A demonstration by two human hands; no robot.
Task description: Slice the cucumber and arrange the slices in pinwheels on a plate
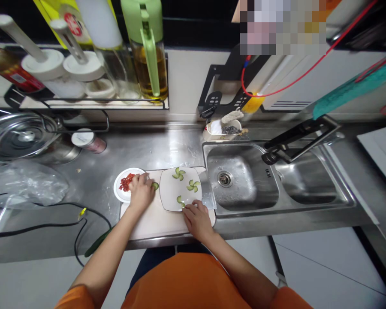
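Observation:
My left hand (142, 191) reaches over the edge of a small white plate (117, 193) that holds chopped red pieces (126, 182). Its fingers are bent and apart, with the tips near the red pieces. Beside its thumb side is a green cucumber piece (155, 186). On a squarish white plate (170, 189), thin cucumber slices lie in pinwheels (179, 174), another (193, 186) to the right. Over this plate's front right corner, my right hand (198, 219) has its fingers pinched at a cucumber slice (180, 201); its fingertips are partly hidden. A white cutting board (154, 225) lies beneath.
A double sink (244, 180) with a black faucet (286, 150) is on the right. A wide blade (209, 189) lies beside the plate. A whole cucumber (98, 242), black cables (51, 227) and a plastic bag (28, 184) lie left. An oil bottle (148, 64) stands on the rack.

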